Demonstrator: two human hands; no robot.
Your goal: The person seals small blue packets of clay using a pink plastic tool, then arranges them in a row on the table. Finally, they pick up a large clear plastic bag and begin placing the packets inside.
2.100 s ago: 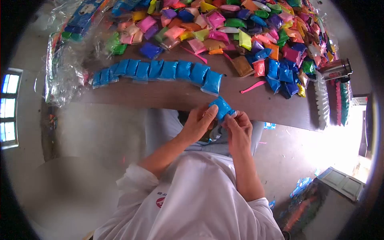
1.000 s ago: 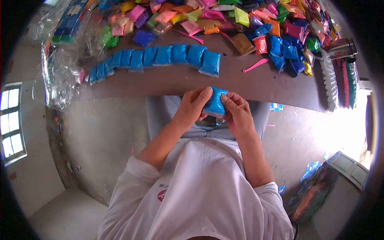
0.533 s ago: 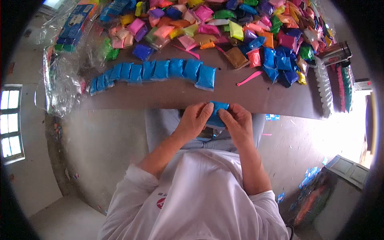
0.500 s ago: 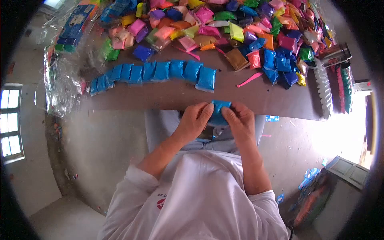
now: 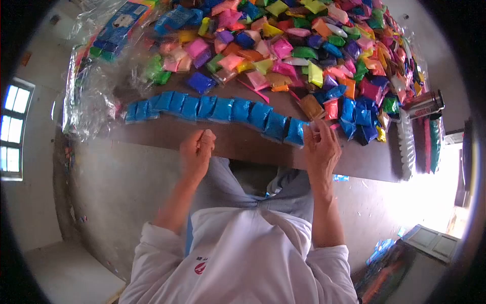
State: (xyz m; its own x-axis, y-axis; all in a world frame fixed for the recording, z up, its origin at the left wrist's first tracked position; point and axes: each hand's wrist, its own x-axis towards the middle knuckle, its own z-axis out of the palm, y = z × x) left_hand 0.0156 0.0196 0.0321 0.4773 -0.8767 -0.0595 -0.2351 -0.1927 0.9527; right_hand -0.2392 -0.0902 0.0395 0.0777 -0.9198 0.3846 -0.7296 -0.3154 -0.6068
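Observation:
A row of small blue packets [image 5: 223, 109], with clear wrapper edges, lies along the near part of the brown table [image 5: 238, 144]. At the row's right end is one blue packet [image 5: 295, 133], lying flat on the table. My right hand [image 5: 322, 147] is at that packet's right edge, thumb and fingers bent around the edge. My left hand [image 5: 197, 152] hovers by the table's front edge, below the middle of the row. Its fingers are curled together, and no packet shows in them.
A large heap of colourful packets [image 5: 283, 48] covers the back of the table. Crumpled clear plastic [image 5: 86, 109] lies at the left, beside a blue printed package [image 5: 119, 25]. On the right are a dark cylindrical container [image 5: 424, 105] and a ridged clear plastic strip [image 5: 406, 147].
The blue packet held by both hands over my lap now lies at the row's right end. My right hand moved forward with it; my left hand let go and moved left. The view shifted.

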